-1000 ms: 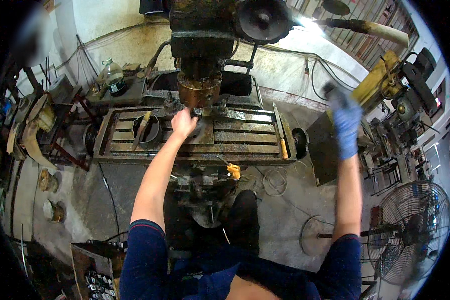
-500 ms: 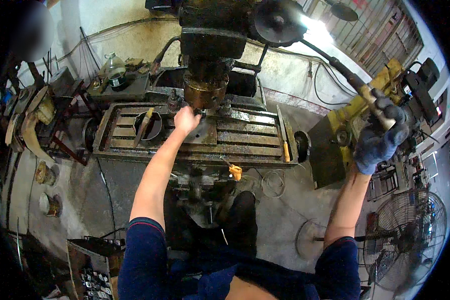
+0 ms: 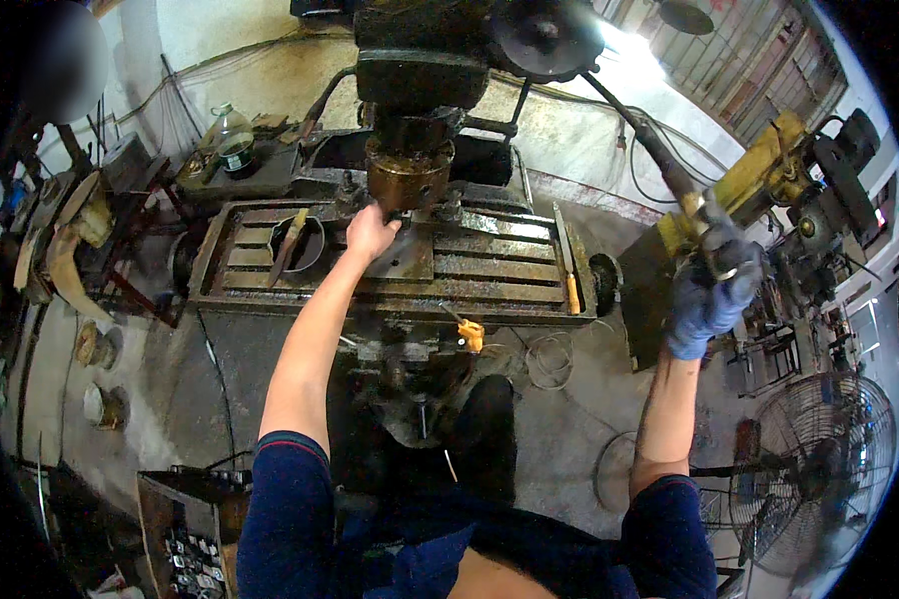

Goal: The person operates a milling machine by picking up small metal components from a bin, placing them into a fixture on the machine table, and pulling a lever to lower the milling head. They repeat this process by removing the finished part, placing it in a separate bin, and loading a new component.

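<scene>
My bare left hand (image 3: pixel 372 235) is closed just below the brown round spindle head (image 3: pixel 408 172) of a large drilling or milling machine. Its fingers meet at a small dark piece under the spindle, too hidden to name. My right hand (image 3: pixel 711 299), in a blue-grey glove, is wrapped round the end of a long lever (image 3: pixel 661 165). That lever slopes up and left to a dark round hub (image 3: pixel 546 40) on the machine. Beneath the spindle lies the slotted metal machine table (image 3: pixel 499 290).
On the table's left stands a round pot (image 3: pixel 313 255) with a brush (image 3: pixel 292 240) across it. A wooden-handled file (image 3: pixel 570 280) lies along the right end. A yellow-orange object (image 3: pixel 470 335) sits at the front edge. A caged fan (image 3: pixel 814 479) stands at my right.
My right hand has swung left and slightly down in the view, bringing the lever's end with it. The left hand stays under the spindle with almost no shift.
</scene>
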### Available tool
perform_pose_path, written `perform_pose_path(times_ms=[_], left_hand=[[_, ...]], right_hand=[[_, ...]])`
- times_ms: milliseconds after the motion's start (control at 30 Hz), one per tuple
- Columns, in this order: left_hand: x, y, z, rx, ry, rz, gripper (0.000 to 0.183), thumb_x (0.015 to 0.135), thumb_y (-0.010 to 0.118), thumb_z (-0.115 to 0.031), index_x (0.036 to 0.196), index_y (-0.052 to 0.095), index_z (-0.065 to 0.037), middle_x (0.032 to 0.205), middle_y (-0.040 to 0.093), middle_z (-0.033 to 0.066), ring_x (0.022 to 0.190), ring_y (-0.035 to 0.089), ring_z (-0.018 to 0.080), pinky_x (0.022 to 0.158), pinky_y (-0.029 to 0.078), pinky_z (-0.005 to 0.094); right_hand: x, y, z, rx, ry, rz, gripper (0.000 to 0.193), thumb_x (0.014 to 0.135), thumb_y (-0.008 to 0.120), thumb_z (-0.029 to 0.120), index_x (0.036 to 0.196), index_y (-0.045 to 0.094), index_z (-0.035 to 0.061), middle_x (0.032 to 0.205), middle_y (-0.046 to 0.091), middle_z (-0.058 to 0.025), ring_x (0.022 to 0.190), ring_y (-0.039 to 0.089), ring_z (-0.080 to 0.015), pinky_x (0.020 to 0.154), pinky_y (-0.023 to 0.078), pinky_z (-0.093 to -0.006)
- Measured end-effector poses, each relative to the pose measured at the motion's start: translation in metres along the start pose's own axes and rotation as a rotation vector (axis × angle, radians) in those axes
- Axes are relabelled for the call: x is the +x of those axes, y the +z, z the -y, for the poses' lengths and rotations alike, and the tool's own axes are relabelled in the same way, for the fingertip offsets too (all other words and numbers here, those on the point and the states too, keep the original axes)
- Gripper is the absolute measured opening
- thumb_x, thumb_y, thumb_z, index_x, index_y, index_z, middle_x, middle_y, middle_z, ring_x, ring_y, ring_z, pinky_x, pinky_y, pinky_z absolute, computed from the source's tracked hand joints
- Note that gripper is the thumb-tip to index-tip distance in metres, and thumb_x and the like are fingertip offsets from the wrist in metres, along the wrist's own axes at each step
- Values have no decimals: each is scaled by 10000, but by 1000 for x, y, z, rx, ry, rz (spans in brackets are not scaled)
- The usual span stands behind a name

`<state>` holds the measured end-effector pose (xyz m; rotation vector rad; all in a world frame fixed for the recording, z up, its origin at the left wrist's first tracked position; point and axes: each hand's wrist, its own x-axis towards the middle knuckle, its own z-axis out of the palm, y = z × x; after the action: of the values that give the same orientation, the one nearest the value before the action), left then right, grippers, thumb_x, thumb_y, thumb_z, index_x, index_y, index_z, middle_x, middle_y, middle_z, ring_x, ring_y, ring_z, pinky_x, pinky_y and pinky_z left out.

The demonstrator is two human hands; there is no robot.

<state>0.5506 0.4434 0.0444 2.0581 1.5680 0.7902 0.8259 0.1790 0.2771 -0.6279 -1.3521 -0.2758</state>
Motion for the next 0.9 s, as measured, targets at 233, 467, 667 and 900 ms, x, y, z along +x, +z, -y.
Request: perform_pose_path(times_ms=[233, 467, 667, 900], left_hand=[[-77, -91, 18, 59, 309, -281, 394, 729, 646, -223, 1082, 569, -67, 783, 631, 101, 688, 609, 281, 607, 474, 381], [-132, -147, 66, 437, 124, -311, 484, 751, 629, -251, 1198, 494, -126, 907, 579, 132, 829, 576, 322, 763, 422, 441], [-118, -140, 99, 501, 313, -224, 364, 812, 548, -154, 1161, 516, -57, 758, 606, 165, 697, 602, 314, 646, 458, 404], [-118, -98, 46, -385, -3, -230, 234, 863, 481, -106, 1027, 582, 26, 728, 628, 155, 612, 607, 219, 580, 471, 333]], right_hand=[[-8, 5, 8, 47, 60, 11, 338, 886, 427, 359, 678, 416, 93, 753, 486, -74, 964, 500, -319, 970, 275, -525], [-5, 7, 9, 90, 46, -74, 393, 883, 438, 387, 718, 477, 33, 795, 533, -116, 940, 534, -322, 940, 330, -514], [8, 0, 8, 128, 76, -19, 407, 892, 429, 382, 771, 516, 3, 820, 548, -132, 951, 545, -311, 927, 355, -494], [-9, 15, 15, 14, 96, -155, 361, 876, 450, 363, 706, 460, 44, 782, 530, -115, 942, 525, -342, 947, 313, -506]])
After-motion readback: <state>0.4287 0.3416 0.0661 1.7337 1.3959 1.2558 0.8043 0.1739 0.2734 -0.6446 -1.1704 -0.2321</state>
